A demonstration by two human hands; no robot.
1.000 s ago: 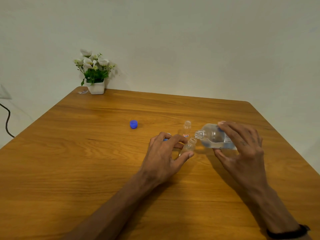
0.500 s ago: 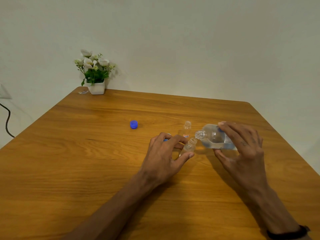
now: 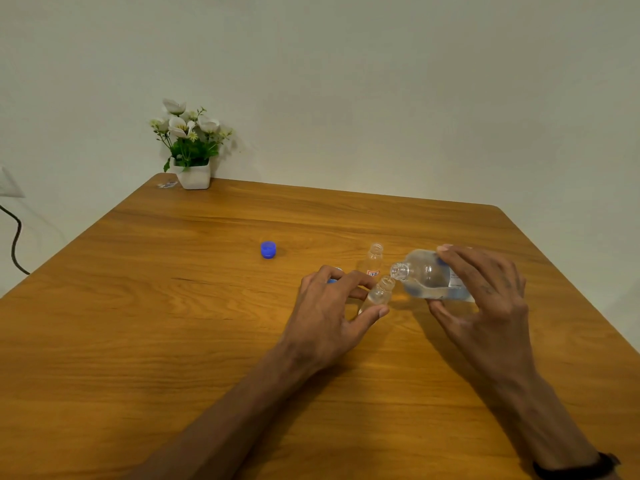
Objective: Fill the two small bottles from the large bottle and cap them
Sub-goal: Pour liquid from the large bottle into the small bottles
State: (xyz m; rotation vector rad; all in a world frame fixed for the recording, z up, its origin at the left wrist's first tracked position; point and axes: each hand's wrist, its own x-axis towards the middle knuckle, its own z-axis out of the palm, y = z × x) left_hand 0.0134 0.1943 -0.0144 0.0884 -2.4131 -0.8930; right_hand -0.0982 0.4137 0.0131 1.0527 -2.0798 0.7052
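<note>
My right hand (image 3: pixel 485 299) grips the large clear bottle (image 3: pixel 427 275), tipped almost level with its open mouth pointing left. That mouth sits just above the neck of a small clear bottle (image 3: pixel 380 292), which my left hand (image 3: pixel 329 313) holds tilted between thumb and fingers. A second small bottle (image 3: pixel 374 259) with a red label stands upright and uncapped just behind. A blue cap (image 3: pixel 268 250) lies on the wooden table (image 3: pixel 138 323) to the left. Something small and blue (image 3: pixel 331 280) peeks out behind my left fingers.
A white pot of white flowers (image 3: pixel 191 147) stands at the table's far left corner, with a small wrapper (image 3: pixel 167 184) beside it. A black cable (image 3: pixel 15 242) hangs off the left side. The table's right edge runs close to my right wrist.
</note>
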